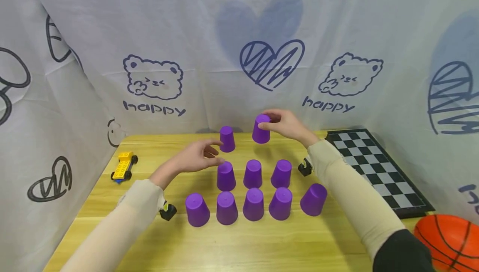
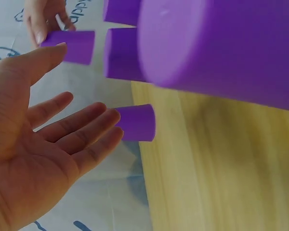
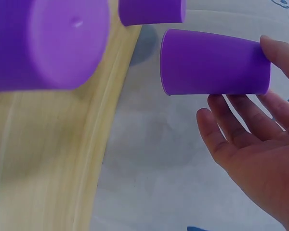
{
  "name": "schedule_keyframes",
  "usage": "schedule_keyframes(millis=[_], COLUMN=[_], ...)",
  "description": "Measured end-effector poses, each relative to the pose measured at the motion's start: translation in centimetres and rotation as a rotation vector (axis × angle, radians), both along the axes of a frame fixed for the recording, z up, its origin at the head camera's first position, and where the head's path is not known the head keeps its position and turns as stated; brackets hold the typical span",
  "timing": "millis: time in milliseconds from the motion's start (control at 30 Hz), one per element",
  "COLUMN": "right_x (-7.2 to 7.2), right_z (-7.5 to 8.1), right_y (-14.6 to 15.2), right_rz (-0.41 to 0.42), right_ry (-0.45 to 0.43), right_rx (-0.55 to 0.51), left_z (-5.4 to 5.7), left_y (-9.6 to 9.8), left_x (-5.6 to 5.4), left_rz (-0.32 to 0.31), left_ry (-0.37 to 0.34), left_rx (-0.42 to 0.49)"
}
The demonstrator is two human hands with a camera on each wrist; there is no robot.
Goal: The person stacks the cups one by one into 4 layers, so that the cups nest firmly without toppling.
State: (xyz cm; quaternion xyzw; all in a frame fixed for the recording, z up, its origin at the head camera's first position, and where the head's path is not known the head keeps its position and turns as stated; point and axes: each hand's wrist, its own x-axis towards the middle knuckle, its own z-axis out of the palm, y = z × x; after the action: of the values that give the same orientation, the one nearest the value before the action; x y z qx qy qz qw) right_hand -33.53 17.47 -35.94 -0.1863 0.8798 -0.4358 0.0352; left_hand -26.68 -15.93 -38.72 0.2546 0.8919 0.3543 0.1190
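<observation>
My right hand (image 1: 286, 125) grips an upside-down purple cup (image 1: 260, 132) near its closed end, thumb on one side and fingers on the other, and the cup hangs above the back of the table. Loosely spread, my left hand (image 1: 194, 155) holds nothing; its fingertips come close to another upside-down purple cup (image 1: 226, 142) at the back. Just below the left thumb in the head view stands the left cup (image 1: 226, 179) of a row of three. In the left wrist view, the left palm (image 2: 38, 159) shows bare.
A nearer row of several upside-down purple cups (image 1: 253, 207) crosses the table (image 1: 224, 247). A yellow toy car (image 1: 124, 167) stands at the left. On the right lie a black-and-white checkerboard (image 1: 374, 164) and an orange basketball-patterned object (image 1: 449, 243). A printed white cloth (image 1: 213, 89) hangs behind.
</observation>
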Motion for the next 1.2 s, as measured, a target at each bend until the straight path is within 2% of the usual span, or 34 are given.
schedule_keyframes(millis=[300,500,633,967,1200], right_x=[-1.8,-2.5,-2.9,-3.6,-4.0], right_z=[-0.9,-1.7,-2.0,-2.9,-4.1], right_y=[-2.0,-2.9,-3.5,-4.8,-5.5], right_rz=[0.01,0.009,0.012,0.014,0.018], right_ry=[-0.018,-0.035,-0.044,-0.106,-0.105], right_rx=[-0.053,-0.027,-0.002,-0.015,0.022], left_z=[-1.4,-2.4,-2.9,-3.2,-3.3], left_y=[0.0,0.2,0.2,0.3,0.6], left_x=[1.0,1.3,1.4,1.8,1.9], left_rz=[-0.049,-0.075,-0.071,-0.08,-0.09], left_ry=[-0.013,-0.015,-0.023,-0.003,0.01], left_rx=[-0.011,0.008,0.001,0.0,-0.008])
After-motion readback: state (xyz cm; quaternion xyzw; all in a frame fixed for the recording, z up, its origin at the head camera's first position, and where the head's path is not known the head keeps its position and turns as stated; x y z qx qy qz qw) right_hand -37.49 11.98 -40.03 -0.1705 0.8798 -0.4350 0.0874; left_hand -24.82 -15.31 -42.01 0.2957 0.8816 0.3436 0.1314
